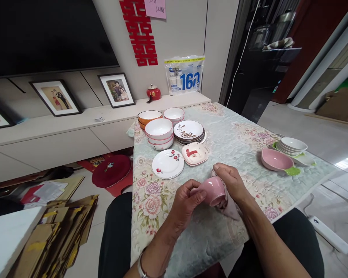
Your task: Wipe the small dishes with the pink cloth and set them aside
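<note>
A small pink bowl (pixel 212 190), tilted on its side, is held above the near part of the table. My left hand (pixel 190 199) is closed on its left side, the thumb pressed against it. My right hand (pixel 230 181) grips a pale pinkish cloth (pixel 231 210) against the bowl's right side; part of the cloth hangs below the palm. Beyond my hands lie a squarish dish with a red mark (pixel 195 154) and a stack of white plates with red flowers (pixel 167 164).
White bowls (pixel 159 129), orange bowls (pixel 149 115) and brown-patterned plates (pixel 188 130) stand stacked farther back. At the right are a pink leaf-handled bowl (pixel 274 159) and stacked white bowls (pixel 292 144). Flattened cardboard (pixel 60 227) and a red stool (pixel 111 172) are left of the table.
</note>
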Demonstrator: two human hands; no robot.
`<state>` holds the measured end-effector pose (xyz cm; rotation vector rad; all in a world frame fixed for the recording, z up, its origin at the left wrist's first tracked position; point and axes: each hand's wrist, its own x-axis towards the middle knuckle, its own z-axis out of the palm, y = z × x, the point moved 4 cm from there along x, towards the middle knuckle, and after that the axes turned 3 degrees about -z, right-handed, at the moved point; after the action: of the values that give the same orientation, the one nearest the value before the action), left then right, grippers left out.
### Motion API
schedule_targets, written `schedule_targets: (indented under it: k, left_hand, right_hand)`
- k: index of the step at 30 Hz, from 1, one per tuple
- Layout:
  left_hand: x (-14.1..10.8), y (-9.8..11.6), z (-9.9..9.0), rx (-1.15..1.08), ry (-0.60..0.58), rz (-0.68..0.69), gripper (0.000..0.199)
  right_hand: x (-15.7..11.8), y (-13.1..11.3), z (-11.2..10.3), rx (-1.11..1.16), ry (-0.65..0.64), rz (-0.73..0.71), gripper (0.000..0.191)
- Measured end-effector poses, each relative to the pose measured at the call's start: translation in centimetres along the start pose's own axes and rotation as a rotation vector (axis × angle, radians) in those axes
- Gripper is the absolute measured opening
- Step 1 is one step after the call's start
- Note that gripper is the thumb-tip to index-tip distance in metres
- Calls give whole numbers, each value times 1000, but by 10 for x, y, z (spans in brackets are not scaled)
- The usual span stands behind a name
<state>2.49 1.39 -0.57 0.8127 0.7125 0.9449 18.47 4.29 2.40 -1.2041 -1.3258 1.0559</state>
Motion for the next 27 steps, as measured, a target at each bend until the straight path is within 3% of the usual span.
schedule_targets:
  k: [4,11,14,20,27]
  left_hand:
    - [0,-2,-3,79,-20,14,24]
    - [-2,8,2,208,22,91,23]
    - [-1,7,2,177,24,85,22]
    - [0,2,-1,-82,36,36,30]
    - [2,5,-2,-229,68,9,33]
  right_hand:
    - [-3,-9,1,-182,9,-107,46]
    - [-20,-30,28,-583,-37,-374,35]
    - [-17,-24,25,-493,-28,-361,35]
    - [-4,0,6,-149,98,-154,44]
    - [-7,1,3,-118,108,-212,38]
